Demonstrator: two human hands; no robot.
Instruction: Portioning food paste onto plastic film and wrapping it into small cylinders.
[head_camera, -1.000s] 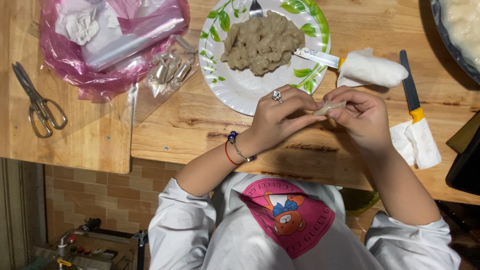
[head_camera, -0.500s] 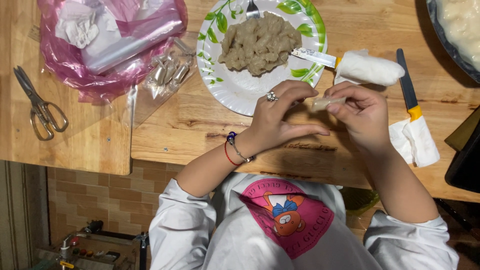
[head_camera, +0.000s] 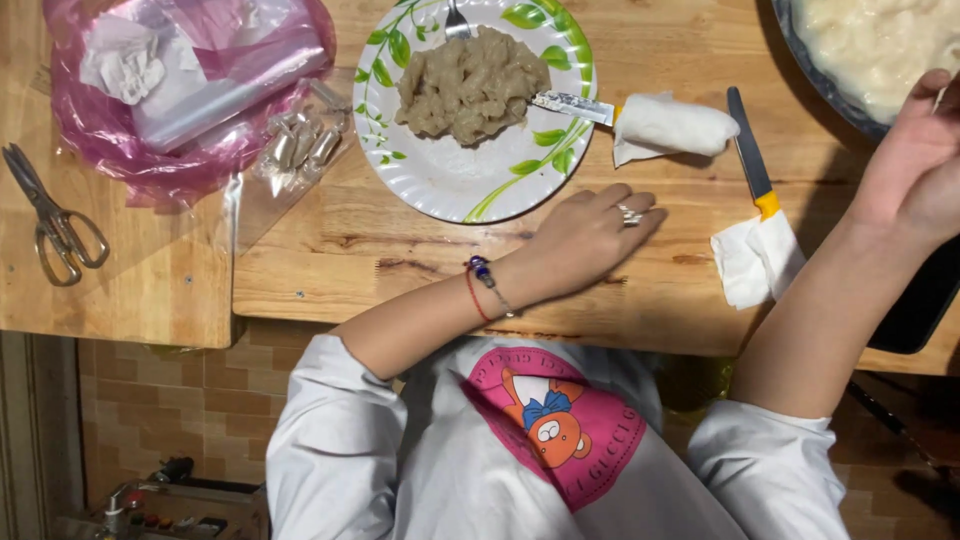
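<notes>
Left hand (head_camera: 590, 235): flat, fingers spread, empty, on the wooden board (head_camera: 400, 250) near the paper plate (head_camera: 430, 175) of greyish paste.

Right hand (head_camera: 915, 165): at the dark pan (head_camera: 800, 60) of pale dough, far right; fingers cut off, grip unreadable.

Risk: your forearm could knock the yellow-handled knife (head_camera: 750, 150).

Hidden: the pan's contents, mostly out of frame.

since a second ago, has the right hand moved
Yes. The right hand has swung away from the left hand, past the yellow-handled knife, to the dark pan.
</notes>
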